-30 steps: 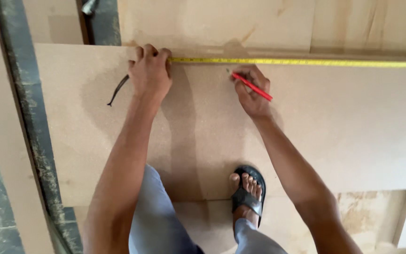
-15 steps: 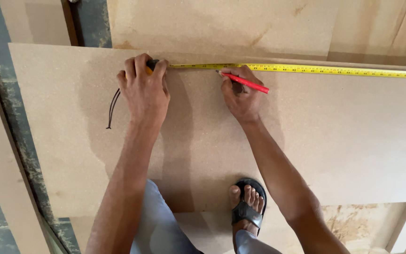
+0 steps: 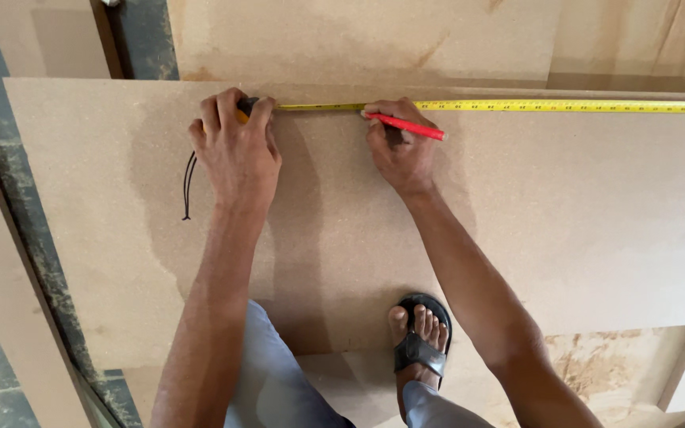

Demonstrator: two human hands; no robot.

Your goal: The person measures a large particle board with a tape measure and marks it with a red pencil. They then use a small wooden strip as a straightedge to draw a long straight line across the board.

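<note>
A large brown fibreboard sheet (image 3: 580, 222) lies flat below me. My left hand (image 3: 235, 150) presses down on a tape measure case (image 3: 244, 106) near the board's far edge, its black wrist cord (image 3: 189, 186) trailing to the left. The yellow tape blade (image 3: 564, 105) runs from the case along the far edge out past the right side of the view. My right hand (image 3: 398, 150) holds a red pencil (image 3: 407, 126), its tip touching the board right beside the tape. My foot in a black sandal (image 3: 420, 341) rests on the board's near edge.
More fibreboard sheets (image 3: 374, 40) lie beyond the far edge and under the near right corner (image 3: 620, 364). A dark, worn strip of floor (image 3: 17, 206) runs diagonally along the left side. My grey trouser legs (image 3: 279, 388) fill the bottom centre.
Both hands have stayed on the tape and pencil. The view has shifted, so the hands sit slightly lower and further left in the picture, and the pencil tip is closer to the tape.
</note>
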